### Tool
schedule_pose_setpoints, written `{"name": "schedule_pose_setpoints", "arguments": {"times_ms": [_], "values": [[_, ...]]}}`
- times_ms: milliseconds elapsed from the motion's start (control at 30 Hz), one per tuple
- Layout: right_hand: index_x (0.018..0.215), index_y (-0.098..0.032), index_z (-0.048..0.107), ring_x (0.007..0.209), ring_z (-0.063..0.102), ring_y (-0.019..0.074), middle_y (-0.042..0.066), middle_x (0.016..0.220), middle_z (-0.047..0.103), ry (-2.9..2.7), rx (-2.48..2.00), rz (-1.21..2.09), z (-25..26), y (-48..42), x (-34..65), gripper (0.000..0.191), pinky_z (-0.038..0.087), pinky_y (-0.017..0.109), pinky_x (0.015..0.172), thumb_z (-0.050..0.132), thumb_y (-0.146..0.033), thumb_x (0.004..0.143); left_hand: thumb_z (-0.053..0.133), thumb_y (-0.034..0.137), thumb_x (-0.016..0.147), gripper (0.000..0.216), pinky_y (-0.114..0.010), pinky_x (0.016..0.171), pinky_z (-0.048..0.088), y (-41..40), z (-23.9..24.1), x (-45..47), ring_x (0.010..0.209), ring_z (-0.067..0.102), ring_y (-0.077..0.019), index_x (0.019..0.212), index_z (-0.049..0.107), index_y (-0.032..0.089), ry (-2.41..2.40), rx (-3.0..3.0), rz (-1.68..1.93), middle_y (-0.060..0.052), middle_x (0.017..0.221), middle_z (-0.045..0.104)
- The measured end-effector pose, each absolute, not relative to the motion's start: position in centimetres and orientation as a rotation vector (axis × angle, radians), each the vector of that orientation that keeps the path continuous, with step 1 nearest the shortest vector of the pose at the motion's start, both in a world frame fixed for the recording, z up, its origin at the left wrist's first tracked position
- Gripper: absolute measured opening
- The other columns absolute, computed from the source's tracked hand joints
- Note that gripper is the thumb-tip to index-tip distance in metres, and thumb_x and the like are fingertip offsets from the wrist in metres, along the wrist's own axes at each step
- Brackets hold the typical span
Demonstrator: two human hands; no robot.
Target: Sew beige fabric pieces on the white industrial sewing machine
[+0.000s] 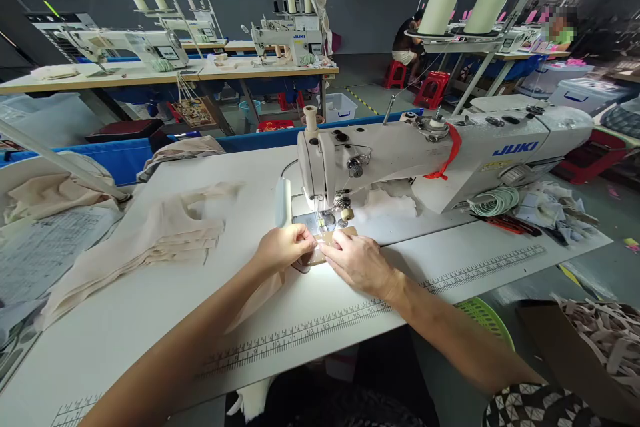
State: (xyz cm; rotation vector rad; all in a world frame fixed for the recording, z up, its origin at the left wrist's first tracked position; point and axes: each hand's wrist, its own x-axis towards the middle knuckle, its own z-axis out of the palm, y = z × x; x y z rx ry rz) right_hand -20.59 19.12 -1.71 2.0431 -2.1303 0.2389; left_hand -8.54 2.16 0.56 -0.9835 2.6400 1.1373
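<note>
Rows of sewing stations fill a dim workshop around us, and we sit at a long white worktable [150, 307] with a ruler printed along its near edge. At far left, a loose stack of beige cut fabric panels [150, 240] lies spread on the tabletop, well apart from our hands. Moving right, our left hand [283, 248] rests curled on the table, fingers bent down and pinching the left edge of a small beige fabric piece [320, 255], whose loose end trails off the table edge beneath our forearm. That piece lies just in front of the presser foot and needle [320, 213] of the white Juki industrial sewing machine [450, 153], lit brightly by the machine's lamp. Our right hand [361, 261] presses on the piece from the right, fingers mostly flat and pointing left toward the needle, fingertips touching those of the left hand. Both hands are about equally near the needle, which stands directly beyond them; the piece's long axis seems to run left to right, though glare makes this hard to confirm. A red ribbon [447, 155] hangs on the machine arm. Farther right lie a coil of pale green cord [495, 201] and scattered scraps, with a lime green plastic basket [487, 319] below the table edge.
</note>
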Motion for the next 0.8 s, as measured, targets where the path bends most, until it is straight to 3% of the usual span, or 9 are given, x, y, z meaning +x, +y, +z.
{"name": "schedule_pose_setpoints", "arguments": {"times_ms": [100, 200, 267, 333, 400, 533, 800], "values": [[0.126, -0.017, 0.065, 0.076, 0.054, 0.0193, 0.008, 0.096, 0.063, -2.132, 2.066, 0.158, -1.6, 18.9, -20.3, 0.031, 0.033, 0.032, 0.058, 0.046, -0.02, 0.101, 0.059, 0.03, 0.088, 0.011, -0.038, 0.074, 0.049, 2.8, 0.3, -8.1, 0.085, 0.069, -0.0266, 0.085, 0.065, 0.022, 2.986, -0.817, 0.785, -0.005, 0.091, 0.074], [0.11, -0.015, 0.067, 0.077, 0.056, 0.0192, 0.009, 0.099, 0.064, -2.147, 2.086, 0.093, -1.5, 18.7, -20.1, 0.023, 0.034, 0.032, 0.058, 0.046, -0.021, 0.101, 0.048, 0.019, 0.096, 0.019, -0.045, 0.086, 0.052, 4.3, -0.7, -7.0, 0.104, 0.063, -0.0317, 0.094, 0.067, 0.017, 3.354, -0.404, 0.376, -0.014, 0.111, 0.069], [0.104, -0.015, 0.066, 0.077, 0.055, 0.0193, 0.009, 0.099, 0.064, -2.151, 2.096, 0.08, -1.4, 18.7, -20.0, 0.021, 0.035, 0.032, 0.059, 0.046, -0.021, 0.102, 0.037, 0.013, 0.1, 0.031, -0.046, 0.09, 0.054, 5.5, -1.8, -6.1, 0.106, 0.062, -0.0308, 0.106, 0.067, 0.012, 3.483, -0.132, 0.183, -0.017, 0.114, 0.068], [0.107, -0.016, 0.065, 0.077, 0.055, 0.0193, 0.009, 0.099, 0.065, -2.157, 2.096, 0.098, -1.4, 18.7, -20.0, 0.019, 0.037, 0.033, 0.061, 0.049, -0.021, 0.101, 0.034, 0.012, 0.101, 0.034, -0.044, 0.083, 0.058, 6.3, -2.7, -5.4, 0.1, 0.064, -0.0301, 0.118, 0.064, 0.007, 3.585, 0.012, -0.028, -0.019, 0.113, 0.068], [0.113, -0.015, 0.064, 0.078, 0.056, 0.0195, 0.009, 0.101, 0.065, -2.166, 2.09, 0.112, -1.5, 18.7, -19.9, 0.02, 0.038, 0.033, 0.062, 0.05, -0.02, 0.101, 0.036, 0.014, 0.101, 0.034, -0.043, 0.077, 0.06, 6.7, -3.3, -4.9, 0.098, 0.064, -0.0299, 0.123, 0.061, 0.004, 3.632, 0.013, -0.096, -0.02, 0.113, 0.068], [0.12, -0.014, 0.063, 0.08, 0.057, 0.02, 0.009, 0.1, 0.065, -2.171, 2.093, 0.128, -1.6, 18.8, -19.8, 0.024, 0.039, 0.034, 0.063, 0.048, -0.02, 0.101, 0.039, 0.015, 0.102, 0.033, -0.042, 0.086, 0.061, 6.6, -3.6, -4.6, 0.104, 0.063, -0.0298, 0.119, 0.063, 0.002, 3.662, 0.049, -0.069, -0.018, 0.111, 0.067], [0.111, -0.018, 0.067, 0.078, 0.059, 0.0198, 0.008, 0.098, 0.066, -2.282, 1.934, 0.271, -0.9, 18.6, -20.7, 0.025, 0.04, 0.032, 0.065, 0.044, -0.017, 0.102, 0.037, 0.015, 0.102, 0.036, -0.043, 0.092, 0.06, 5.1, -3.5, -5.7, 0.104, 0.062, -0.0292, 0.118, 0.066, 0.001, 3.62, 0.143, -0.127, -0.02, 0.11, 0.068]]}}
